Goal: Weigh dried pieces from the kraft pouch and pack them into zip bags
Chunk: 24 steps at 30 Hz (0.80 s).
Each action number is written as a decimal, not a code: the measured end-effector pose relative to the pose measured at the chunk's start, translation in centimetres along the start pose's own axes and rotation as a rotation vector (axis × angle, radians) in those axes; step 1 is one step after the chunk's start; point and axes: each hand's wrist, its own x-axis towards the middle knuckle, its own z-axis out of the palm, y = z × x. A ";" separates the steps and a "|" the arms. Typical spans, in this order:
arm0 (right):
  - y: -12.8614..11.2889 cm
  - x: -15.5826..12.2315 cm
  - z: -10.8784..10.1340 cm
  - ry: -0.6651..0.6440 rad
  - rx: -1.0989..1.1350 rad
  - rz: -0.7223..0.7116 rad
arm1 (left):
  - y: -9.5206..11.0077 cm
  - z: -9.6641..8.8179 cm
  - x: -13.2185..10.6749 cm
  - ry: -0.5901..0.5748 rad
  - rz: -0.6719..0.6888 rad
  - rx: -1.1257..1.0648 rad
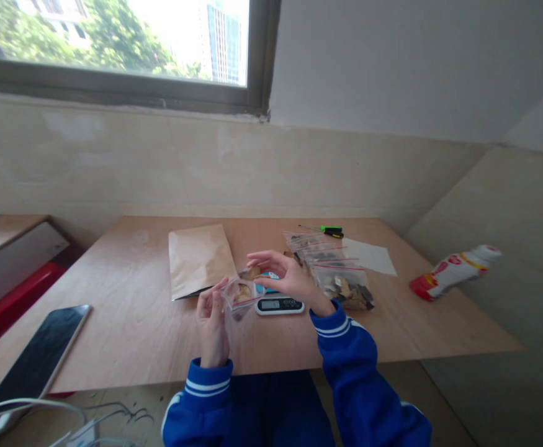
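My left hand (213,316) is closed on the edge of a clear zip bag (234,298), whose mouth faces right and up. Brown dried pieces (244,292) show at the bag's opening. My right hand (286,276) is above the bag's mouth, its thumb and fingers closed around a brown dried piece (251,272). Below the right hand lies a white digital scale (280,305) with a lit display; something blue (267,284) on it is partly hidden by the hand. Right of the scale, several filled zip bags (345,288) overlap in a row.
A brown paper bag (201,257) lies behind my left hand. Screwdrivers (331,231) and a white paper sheet (371,256) are at the back right. A red-and-white bottle (455,272) stands at the right. A phone (36,354) with a cable lies at the left edge.
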 end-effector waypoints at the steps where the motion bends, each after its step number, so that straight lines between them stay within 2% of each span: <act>1: -0.7 -0.1 0.2 -0.059 -0.045 -0.004 | 0.0 0.2 0.0 -0.002 -0.005 -0.009; 3: -1.2 -0.1 0.4 -0.095 -0.158 -0.008 | 0.0 0.5 -0.1 0.005 -0.018 -0.021; 7: -0.2 -0.1 -0.2 0.088 -0.362 -0.003 | -0.2 0.6 -0.1 0.033 -0.040 -0.049; 9: 0.4 -0.1 -0.3 0.136 -0.421 0.017 | -0.3 0.6 -0.1 0.031 -0.051 -0.063; 14: -0.3 -0.1 0.4 -0.031 -0.609 -0.015 | -0.6 0.6 -0.2 0.027 -0.066 -0.066; 18: -0.5 -0.1 0.2 -0.036 -0.684 -0.088 | -0.8 0.5 -0.2 0.020 -0.079 -0.070; 21: 1.7 0.2 -1.5 0.128 -0.637 -0.101 | -0.8 0.4 -0.1 0.019 -0.079 -0.090; 23: 4.4 0.7 -3.2 0.310 -0.665 -0.034 | -0.7 0.2 -0.1 0.010 -0.084 -0.095; 24: 5.9 0.9 -4.0 0.357 -0.730 0.026 | -0.6 0.2 -0.1 0.006 -0.087 -0.094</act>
